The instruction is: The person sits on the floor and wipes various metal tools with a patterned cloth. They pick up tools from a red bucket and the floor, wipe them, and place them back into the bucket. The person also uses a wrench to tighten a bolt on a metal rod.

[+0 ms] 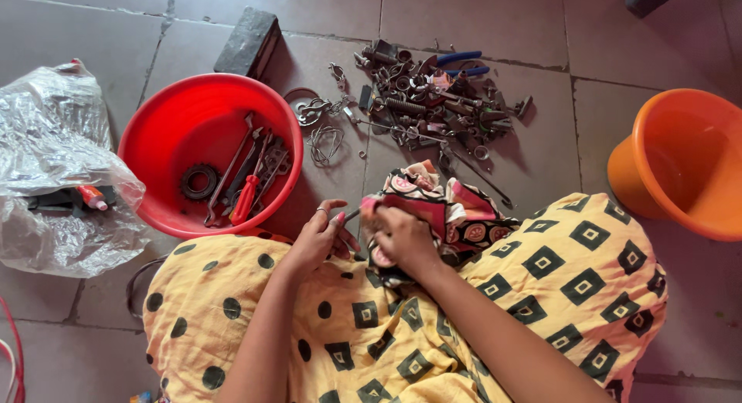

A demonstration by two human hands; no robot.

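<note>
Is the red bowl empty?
No, the red bowl holds a gear, wrenches and a red-handled screwdriver.

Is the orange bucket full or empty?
Empty, as far as it shows. The orange bucket stands upright on the tiled floor, and only its bare inside wall is visible; the picture's edge cuts off part.

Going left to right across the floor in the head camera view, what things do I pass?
Clear plastic bag → red basin holding wrenches and a gear → left hand → right hand gripping a patterned cloth, with the pile of metal parts beyond it → orange bucket.
</note>
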